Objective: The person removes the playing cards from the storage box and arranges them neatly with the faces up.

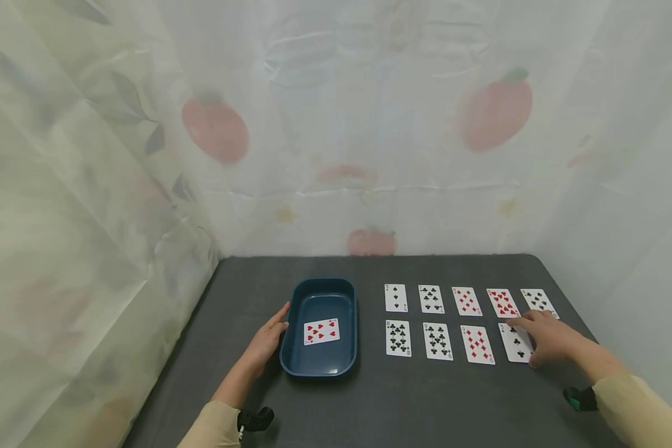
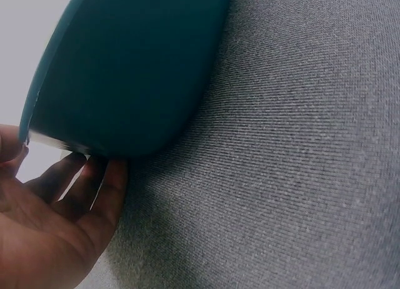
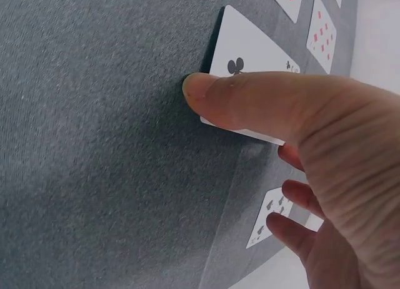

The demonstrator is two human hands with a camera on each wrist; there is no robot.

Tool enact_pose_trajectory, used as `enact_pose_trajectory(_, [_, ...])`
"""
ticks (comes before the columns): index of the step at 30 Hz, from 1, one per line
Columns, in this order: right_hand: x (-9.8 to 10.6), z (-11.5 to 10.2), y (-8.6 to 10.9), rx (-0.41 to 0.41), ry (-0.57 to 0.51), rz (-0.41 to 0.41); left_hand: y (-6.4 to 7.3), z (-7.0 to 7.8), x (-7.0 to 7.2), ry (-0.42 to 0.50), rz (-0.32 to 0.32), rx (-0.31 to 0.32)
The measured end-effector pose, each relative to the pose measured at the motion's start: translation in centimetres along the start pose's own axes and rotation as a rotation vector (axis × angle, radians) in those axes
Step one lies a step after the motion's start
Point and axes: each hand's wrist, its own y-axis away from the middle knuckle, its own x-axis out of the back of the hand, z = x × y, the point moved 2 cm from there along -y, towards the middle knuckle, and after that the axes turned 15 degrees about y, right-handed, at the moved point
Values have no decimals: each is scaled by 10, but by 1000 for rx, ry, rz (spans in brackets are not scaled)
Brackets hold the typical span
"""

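My left hand holds the left side of a deep blue tray. In the left wrist view its thumb is at the rim, and its other fingers lie bent against the outer wall. Inside the tray is a heart card. At the right end of the near row, my right hand grips a three of clubs by its edges. The thumb crosses the card's near edge, where a dark shadow shows beneath. Beyond the fingers lies a spade card.
Other playing cards lie face up in two rows, among them a three of spades, a club card, a diamond card and a heart card. The dark table backs onto a pale printed curtain.
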Motion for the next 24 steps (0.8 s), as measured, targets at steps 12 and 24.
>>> enact_pose_trajectory(12, [-7,9,3,-9,-53,-42,1,0,-1,-13,11,9])
enact_pose_trajectory(24, [-6,8,2,8,-61,-55,2,1,-1,-2,8,0])
